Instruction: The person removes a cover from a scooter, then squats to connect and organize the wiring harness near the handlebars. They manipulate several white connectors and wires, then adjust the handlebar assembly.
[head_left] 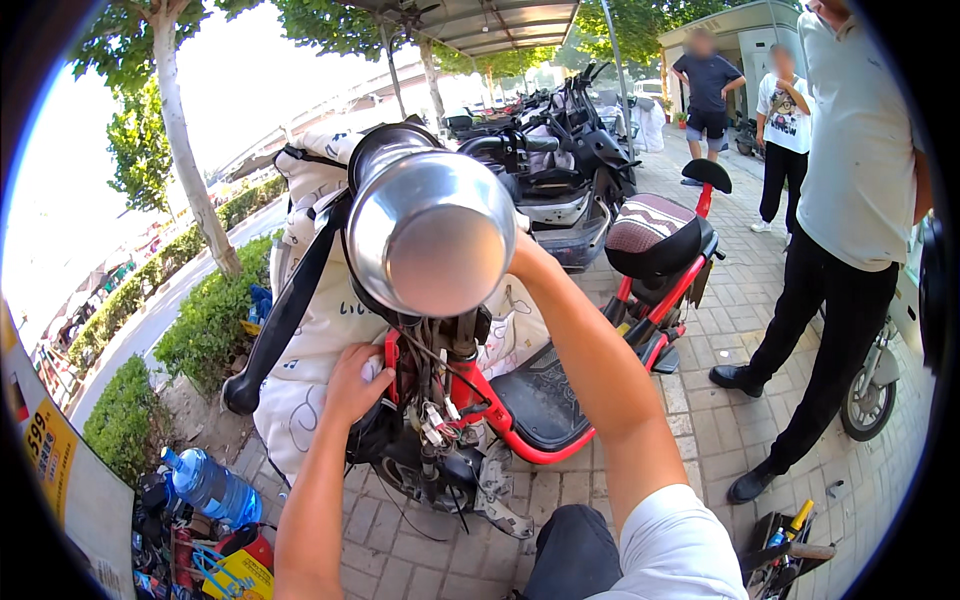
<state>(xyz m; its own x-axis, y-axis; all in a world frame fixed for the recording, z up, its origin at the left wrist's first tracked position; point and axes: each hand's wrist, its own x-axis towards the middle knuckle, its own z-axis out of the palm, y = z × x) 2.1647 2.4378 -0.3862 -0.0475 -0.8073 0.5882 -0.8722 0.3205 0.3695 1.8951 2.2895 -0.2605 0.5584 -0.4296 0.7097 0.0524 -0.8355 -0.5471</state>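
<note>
A red electric scooter stands before me with its front opened up. Loose wires and white connectors hang out around its steering column. Its round silver headlight is high in front, close to my view. My left hand is closed at the edge of a narrow red panel left of the wiring, fingertips partly hidden. Reaching up past the wiring, my right hand is at the right side of the headlight, its fingers hidden behind it. A black brake lever slants down on the left.
A pale patterned quilted cover drapes the scooter's front. Lower left are a blue water bottle and tools; lower right, a tool box. A person in a white shirt stands close on the right. Parked scooters line up behind.
</note>
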